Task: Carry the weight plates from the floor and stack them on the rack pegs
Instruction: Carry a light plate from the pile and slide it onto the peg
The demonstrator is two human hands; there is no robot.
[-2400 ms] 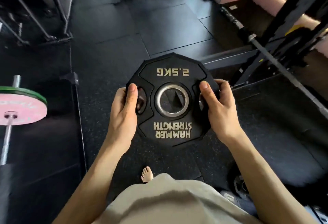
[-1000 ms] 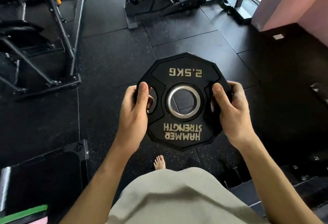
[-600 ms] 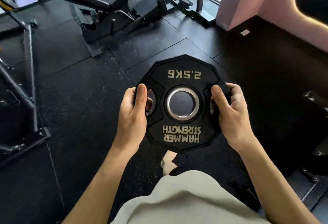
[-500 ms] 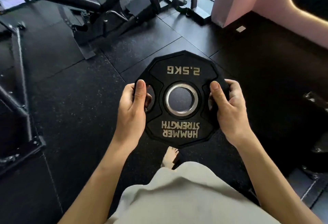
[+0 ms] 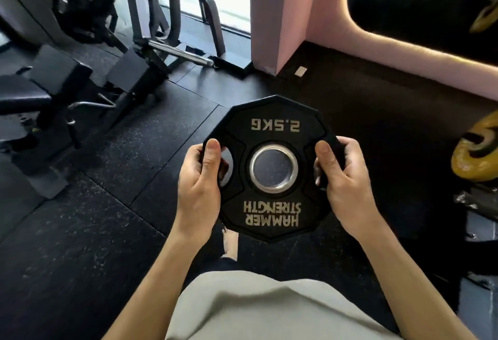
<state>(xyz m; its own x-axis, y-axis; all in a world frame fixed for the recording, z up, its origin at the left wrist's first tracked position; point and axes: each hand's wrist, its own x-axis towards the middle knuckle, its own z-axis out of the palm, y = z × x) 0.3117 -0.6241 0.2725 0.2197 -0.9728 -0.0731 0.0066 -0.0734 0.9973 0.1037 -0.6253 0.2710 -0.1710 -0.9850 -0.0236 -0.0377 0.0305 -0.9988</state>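
My left hand has its thumb laid flat on the face of the black weight plate and its fingers curled through the left grip slot; my right hand mirrors it, thumb on top, fingers wrapped round the right edge. Between them I hold the plate face up in the air in front of my body, above the black rubber floor. Its print, "2.5KG" and "HAMMER STRENGTH", reads upside down to me, and I can see floor through the steel-ringed centre hole. Just below the plate's near edge one bare foot shows, and below that my pale shirt.

Further out, to the left, a black bench and a machine frame with a chrome bar stand on the floor. Ahead is a pink wall corner. At the right edge, a yellow plate sits tilted above some metal framing, near my right hand but clear of it.
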